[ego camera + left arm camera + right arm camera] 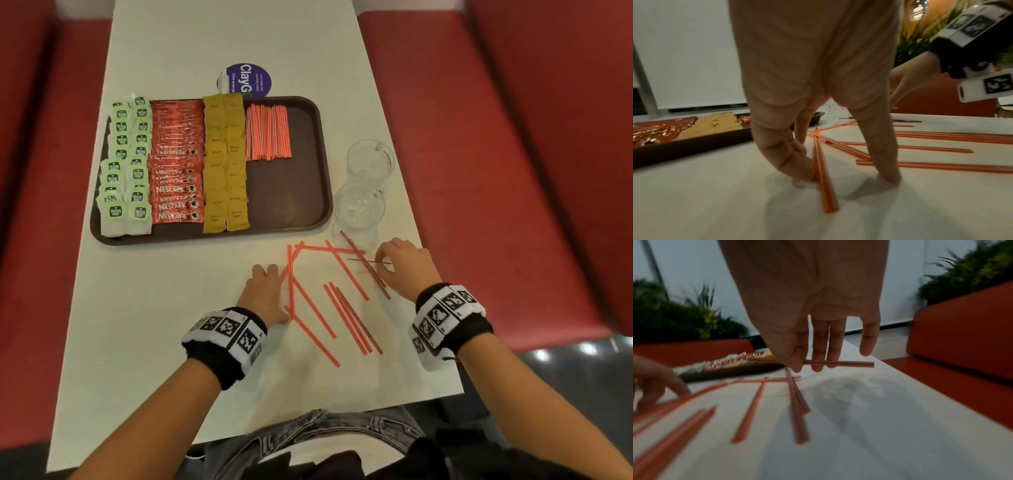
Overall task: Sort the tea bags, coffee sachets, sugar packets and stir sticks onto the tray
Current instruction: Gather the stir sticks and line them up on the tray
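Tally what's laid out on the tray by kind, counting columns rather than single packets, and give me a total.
Tea bags: 2 columns
Coffee sachets: 1 column
Sugar packets: 2 columns
Stir sticks: 1 bundle
Total: 6 groups on the tray

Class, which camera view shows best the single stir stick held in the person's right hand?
The right wrist view: the stir stick lies level, pinched by the right hand, clear of the table. The head view shows it as a thin blurred line. The left wrist view does not show it clearly.
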`<state>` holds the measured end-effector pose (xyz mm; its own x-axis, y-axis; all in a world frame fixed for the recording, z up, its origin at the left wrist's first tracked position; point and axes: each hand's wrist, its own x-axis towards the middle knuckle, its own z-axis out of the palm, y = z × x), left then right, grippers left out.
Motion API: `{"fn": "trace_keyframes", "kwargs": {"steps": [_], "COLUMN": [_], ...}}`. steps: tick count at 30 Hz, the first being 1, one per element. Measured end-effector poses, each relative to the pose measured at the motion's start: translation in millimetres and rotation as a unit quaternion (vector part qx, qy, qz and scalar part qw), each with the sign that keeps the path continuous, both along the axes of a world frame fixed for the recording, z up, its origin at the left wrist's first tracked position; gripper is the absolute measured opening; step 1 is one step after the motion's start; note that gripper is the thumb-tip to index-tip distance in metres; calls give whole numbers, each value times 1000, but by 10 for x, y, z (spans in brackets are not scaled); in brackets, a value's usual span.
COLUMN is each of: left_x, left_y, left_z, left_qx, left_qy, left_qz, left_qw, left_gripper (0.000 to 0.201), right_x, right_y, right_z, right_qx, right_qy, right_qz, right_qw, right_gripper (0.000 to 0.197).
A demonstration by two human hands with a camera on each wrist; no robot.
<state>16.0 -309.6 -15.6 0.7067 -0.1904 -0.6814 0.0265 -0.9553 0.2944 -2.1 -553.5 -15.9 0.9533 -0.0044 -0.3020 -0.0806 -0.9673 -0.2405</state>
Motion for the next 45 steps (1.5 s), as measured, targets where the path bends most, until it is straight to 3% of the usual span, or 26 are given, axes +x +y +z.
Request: {"fn": "trace_keyframes", "kwargs": {"steps": [4, 11, 13, 18, 20, 22, 28, 33, 39, 42, 45], "left_x": [-76, -178, -203, -196, -210, -224, -244, -217, -123, -73, -51], "left_y": [-58, -203, -231, -200, -202, -191, -32, -22, 66, 150, 185], "left_z": [-38, -97, -112, -125, -129, -133, -178, -198, -181, -204, -191], "left_qx": [-38, -130, -155, -238, -262, -269, -220, -212, -173, -126, -104], "left_qy": [-5, -27, -35, 40, 65, 72, 19, 12, -103, -163, -218], "left_qz": [62, 130, 160, 320, 361, 370, 286, 240, 146, 45, -67], "left_qw": [997, 983, 974, 916, 893, 886, 932, 947, 969, 978, 968], "left_gripper": [74, 57, 54, 44, 35, 26, 17, 25, 26, 28, 29], "right_x": [42, 3, -35, -63, -96, -123, -97, -50, -62, -35, -71], "right_y": [137, 583, 653, 722, 802, 881, 974, 1026, 1148, 1075, 1041], "right_z": [-66, -120, -87, 1, 5, -20, -91, -127, -165, -313, -174], "right_qx": [100, 85, 101, 68, 34, 23, 15, -42, -147, -124, -110], "right_qy": [-17, 17, 48, 152, 161, 150, 102, 71, 83, 77, 59], "right_qz": [-32, 45, 43, 1, 7, 8, 21, 32, 49, 49, 77], "right_qw": [994, 995, 993, 986, 986, 988, 994, 996, 984, 988, 989], "right_gripper": [16, 23, 33, 81, 80, 71, 23, 21, 16, 15, 18]}}
